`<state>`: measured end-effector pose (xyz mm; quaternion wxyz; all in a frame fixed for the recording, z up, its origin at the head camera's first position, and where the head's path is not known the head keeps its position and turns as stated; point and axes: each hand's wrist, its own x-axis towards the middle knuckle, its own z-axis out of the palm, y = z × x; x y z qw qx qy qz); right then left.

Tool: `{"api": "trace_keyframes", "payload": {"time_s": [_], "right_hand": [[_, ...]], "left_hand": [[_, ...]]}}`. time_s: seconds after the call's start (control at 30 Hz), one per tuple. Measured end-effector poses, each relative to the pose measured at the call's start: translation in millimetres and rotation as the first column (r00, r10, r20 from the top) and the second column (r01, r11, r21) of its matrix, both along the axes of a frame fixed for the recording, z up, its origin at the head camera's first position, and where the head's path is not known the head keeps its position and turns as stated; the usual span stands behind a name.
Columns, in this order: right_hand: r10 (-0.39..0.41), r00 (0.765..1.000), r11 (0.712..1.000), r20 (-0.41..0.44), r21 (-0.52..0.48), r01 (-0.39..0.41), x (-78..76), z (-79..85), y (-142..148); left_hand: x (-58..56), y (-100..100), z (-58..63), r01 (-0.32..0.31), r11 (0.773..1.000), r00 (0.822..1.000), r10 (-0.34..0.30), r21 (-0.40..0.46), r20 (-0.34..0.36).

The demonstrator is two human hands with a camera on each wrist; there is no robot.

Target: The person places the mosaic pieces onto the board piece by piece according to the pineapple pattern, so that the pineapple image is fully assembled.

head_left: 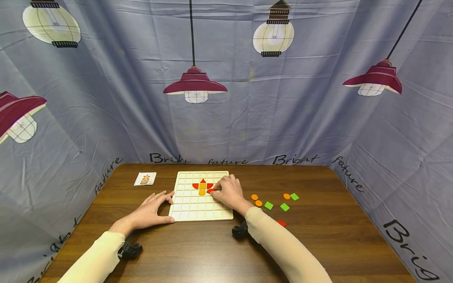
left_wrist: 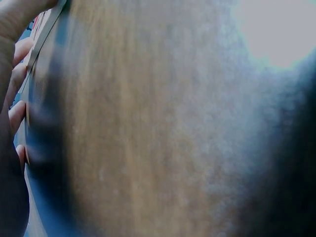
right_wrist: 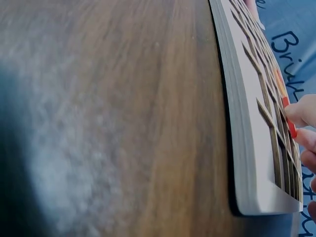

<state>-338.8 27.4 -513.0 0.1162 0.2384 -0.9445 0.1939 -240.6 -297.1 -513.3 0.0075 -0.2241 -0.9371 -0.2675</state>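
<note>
A pale wooden grid board (head_left: 187, 212) lies on the table. My left hand (head_left: 150, 210) rests at its left edge, thumb and fingers spread, fingertips right at the rim; the left wrist view shows those fingers (left_wrist: 18, 114) along the edge. My right hand (head_left: 230, 192) reaches over the board's right half and pinches a red piece (right_wrist: 290, 118) between thumb and finger, low over the grid; the fingers partly cover its outline. Beside it on the grid are a red triangle (head_left: 203, 181), an orange square (head_left: 202, 186), an orange disc (head_left: 202, 192) and two red rounded pieces (head_left: 196, 186).
Right of the board lie loose orange discs (head_left: 254, 197), green squares (head_left: 269, 206) and a red piece (head_left: 281, 223) partly behind the right sleeve. A small card (head_left: 145, 179) with a coloured grid picture lies at the back left. A patterned curtain (head_left: 226, 125) stands behind the wooden table (head_left: 198, 255).
</note>
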Motion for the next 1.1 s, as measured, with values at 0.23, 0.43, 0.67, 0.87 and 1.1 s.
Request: {"api": "trace_keyframes", "payload": {"time_s": [0.23,0.43,0.67,0.87,1.1], "right_hand": [[-0.034,0.999,0.999,-0.005,-0.006,0.034,3.8,2.4,-5.5],[-0.029,1.0,0.999,-0.007,-0.024,0.029,5.8,0.8,-6.6],[-0.025,1.0,1.0,-0.012,-0.017,0.025,5.7,-1.1,-6.8],[0.014,1.0,1.0,-0.018,-0.013,-0.015,5.9,-0.7,-7.7],[0.04,0.999,0.999,-0.012,-0.025,-0.041,5.3,-2.8,-8.5]], "left_hand": [[-0.5,-1.0,0.3,-0.002,1.0,1.0,0.002,-0.006,0.007],[-0.4,-1.2,0.5,-0.003,1.0,1.0,0.003,-0.003,0.01],[-0.6,-0.8,-0.8,0.0,1.0,1.0,0.0,-0.001,-0.003],[-0.2,0.7,-0.7,0.002,1.0,1.0,-0.002,0.004,-0.005],[-0.5,1.1,-0.2,0.001,1.0,1.0,-0.001,0.0,0.001]]}}
